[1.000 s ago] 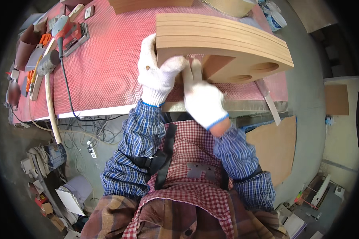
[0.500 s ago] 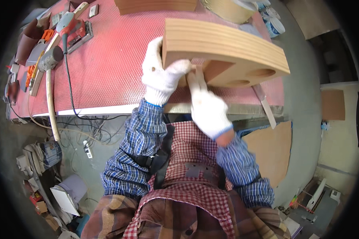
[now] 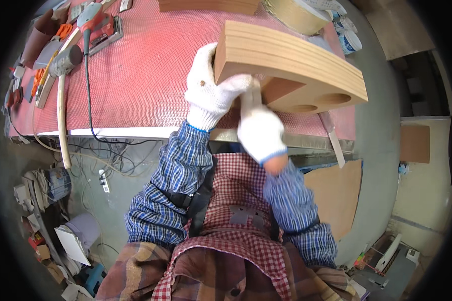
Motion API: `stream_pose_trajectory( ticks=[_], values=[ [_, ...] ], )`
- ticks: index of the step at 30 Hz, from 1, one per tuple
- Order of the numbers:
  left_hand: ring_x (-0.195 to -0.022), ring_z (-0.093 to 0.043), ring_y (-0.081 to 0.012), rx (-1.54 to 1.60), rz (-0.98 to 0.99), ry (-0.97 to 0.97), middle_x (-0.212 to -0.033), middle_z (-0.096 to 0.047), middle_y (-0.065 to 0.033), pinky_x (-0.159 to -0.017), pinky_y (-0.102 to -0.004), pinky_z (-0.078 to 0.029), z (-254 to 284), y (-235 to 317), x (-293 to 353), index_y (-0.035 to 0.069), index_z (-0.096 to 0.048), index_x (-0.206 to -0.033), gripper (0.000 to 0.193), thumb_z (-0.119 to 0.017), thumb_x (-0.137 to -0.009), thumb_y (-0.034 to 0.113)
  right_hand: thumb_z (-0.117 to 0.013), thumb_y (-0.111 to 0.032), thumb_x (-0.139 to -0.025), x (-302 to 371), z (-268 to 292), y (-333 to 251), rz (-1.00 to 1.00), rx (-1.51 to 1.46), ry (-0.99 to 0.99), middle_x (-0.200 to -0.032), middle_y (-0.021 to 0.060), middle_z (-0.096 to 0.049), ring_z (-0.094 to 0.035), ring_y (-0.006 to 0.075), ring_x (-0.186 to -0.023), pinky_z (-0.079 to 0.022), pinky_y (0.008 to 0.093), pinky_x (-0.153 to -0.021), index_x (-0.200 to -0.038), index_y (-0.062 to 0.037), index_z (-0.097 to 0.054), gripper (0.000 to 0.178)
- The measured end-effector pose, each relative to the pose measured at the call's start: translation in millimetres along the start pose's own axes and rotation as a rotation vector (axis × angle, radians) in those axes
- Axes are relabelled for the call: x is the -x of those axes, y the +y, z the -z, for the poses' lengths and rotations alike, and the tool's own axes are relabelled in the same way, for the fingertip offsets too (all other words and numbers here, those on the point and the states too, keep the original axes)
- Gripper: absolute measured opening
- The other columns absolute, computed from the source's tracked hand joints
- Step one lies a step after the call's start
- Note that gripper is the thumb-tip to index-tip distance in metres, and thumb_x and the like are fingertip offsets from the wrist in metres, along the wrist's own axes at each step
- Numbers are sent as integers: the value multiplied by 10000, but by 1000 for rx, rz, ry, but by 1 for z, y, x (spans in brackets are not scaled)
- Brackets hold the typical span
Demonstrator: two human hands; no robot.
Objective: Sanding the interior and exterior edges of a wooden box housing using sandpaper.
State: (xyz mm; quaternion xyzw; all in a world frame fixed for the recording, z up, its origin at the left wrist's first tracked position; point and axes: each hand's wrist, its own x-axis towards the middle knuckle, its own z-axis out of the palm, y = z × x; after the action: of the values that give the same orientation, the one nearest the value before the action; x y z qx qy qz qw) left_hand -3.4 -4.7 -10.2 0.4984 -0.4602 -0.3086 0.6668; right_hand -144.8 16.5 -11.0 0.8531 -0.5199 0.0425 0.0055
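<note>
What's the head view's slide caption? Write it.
Gloved left grip holding a curved wooden block at a red-topped workbench.

On my feed, a workbench (image 3: 135,132) spans the room, its top covered by a red textured mat (image 3: 145,85). I see smooth grey floor (image 3: 376,145) running around it, with loose cables (image 3: 120,159) below. To my right stands a cream wall (image 3: 412,193) with a brown rectangular panel (image 3: 415,144); above, a recess (image 3: 414,72) sits in shadow. Pale light brightens the mat.

Gloves (image 3: 261,131) are white; the wooden piece (image 3: 291,61), streaked tan; the mat (image 3: 145,75), pinkish red; the sleeves (image 3: 178,156), blue-checked; the apron (image 3: 238,185), red-checked.
</note>
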Motion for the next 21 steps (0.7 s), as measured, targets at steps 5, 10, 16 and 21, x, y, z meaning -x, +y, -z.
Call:
stream_pose_trajectory(
  ticks=[5,10,16,21],
  values=[
    [-999,-633,-266,-38,2,27,-1122,-607,-174,-867,-370,-540,4,1,1,-12,-496,-1245,857,-858,-617,444,-475,-107,-845,13,8,-1,45,-35,18,-1434,253,-425,-703,249,-676,-566,361,-541,-1348,10,-412,520],
    [-1008,-627,-258,-4,-43,32,-1120,-605,-180,-873,-364,-539,-1,5,0,-22,-488,-1252,880,-862,-613,453,-487,-94,-828,17,3,-1,4,20,-36,-1440,246,-421,-697,209,-669,-569,322,-549,-1357,13,-417,545],
    [-1011,-629,-252,-16,-26,18,-1132,-603,-175,-869,-366,-541,8,-4,2,-25,-483,-1255,887,-852,-627,481,-497,-90,-804,38,20,-9,89,83,33,-1434,213,-447,-666,194,-627,-554,309,-525,-1371,0,-419,579],
    [-1011,-627,-243,51,-24,7,-1133,-606,-179,-872,-362,-539,-3,0,3,-32,-464,-1267,890,-848,-639,469,-516,-88,-810,5,0,5,63,50,112,-1292,240,-556,-681,211,-648,-560,313,-532,-1317,11,-441,522]
  ],
)
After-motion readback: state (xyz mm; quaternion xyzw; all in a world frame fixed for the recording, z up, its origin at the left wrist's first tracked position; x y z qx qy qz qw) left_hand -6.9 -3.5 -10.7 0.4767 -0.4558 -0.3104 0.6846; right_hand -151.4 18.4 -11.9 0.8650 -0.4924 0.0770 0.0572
